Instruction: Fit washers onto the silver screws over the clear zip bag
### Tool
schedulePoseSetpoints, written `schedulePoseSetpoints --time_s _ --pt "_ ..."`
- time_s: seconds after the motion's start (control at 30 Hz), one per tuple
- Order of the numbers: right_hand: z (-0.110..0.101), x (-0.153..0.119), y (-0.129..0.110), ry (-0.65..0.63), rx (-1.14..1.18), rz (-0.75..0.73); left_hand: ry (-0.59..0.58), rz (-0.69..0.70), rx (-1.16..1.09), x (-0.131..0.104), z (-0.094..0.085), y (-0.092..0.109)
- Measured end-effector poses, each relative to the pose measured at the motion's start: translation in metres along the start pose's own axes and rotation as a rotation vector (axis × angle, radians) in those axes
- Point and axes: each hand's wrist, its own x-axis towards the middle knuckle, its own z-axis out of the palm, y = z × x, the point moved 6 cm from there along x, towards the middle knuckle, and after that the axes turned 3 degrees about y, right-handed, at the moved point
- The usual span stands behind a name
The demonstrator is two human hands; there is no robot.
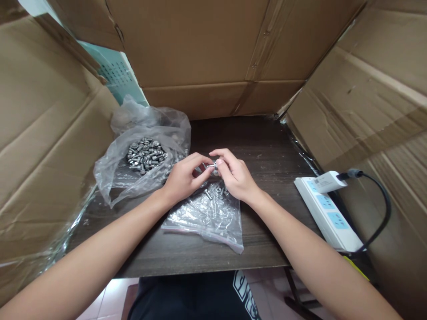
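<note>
In front of me, my left hand (183, 176) and my right hand (237, 178) meet over the clear zip bag (207, 222). A small silver bolt (211, 166) lies sideways between their fingertips. My left thumb and index finger pinch its left end, while my right thumb and fingers close on the other end, where a round nut or washer (216, 168) shows in part. Beneath my hands, a loose bolt (208, 194) and several small metal pieces (221, 191) lie on or in the zip bag; my right hand partly hides them.
Left of my hands, an open plastic bag (110, 178) holds a heap of bolts (147, 154). A white power strip (328, 218) with a plugged-in adapter (328, 181) and black cable is at the right. Cardboard walls (207, 49) enclose the dark wooden table (267, 146).
</note>
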Motion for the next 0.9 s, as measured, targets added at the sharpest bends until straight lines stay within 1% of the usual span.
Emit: schedulePoseSetpoints --time_s 0.27,0.57,0.77,0.9 --pt "0.0016 -0.0005 -0.0013 -0.007 0.033 -0.036 0.012 -0.002 -0.014 0.0004 -0.0008 -0.0009" --pt "0.0016 -0.0004 0.0005 -0.020 0.055 -0.008 0.015 0.005 0.007 0.0006 -0.0018 -0.0006" --pt "0.0011 -0.0005 0.0008 0.015 0.030 -0.024 0.012 -0.015 -0.001 -0.0001 -0.0017 -0.0018" --pt "0.0009 -0.0004 0.0010 0.006 0.011 -0.002 0.014 -0.026 0.011 -0.0003 -0.0018 -0.0021"
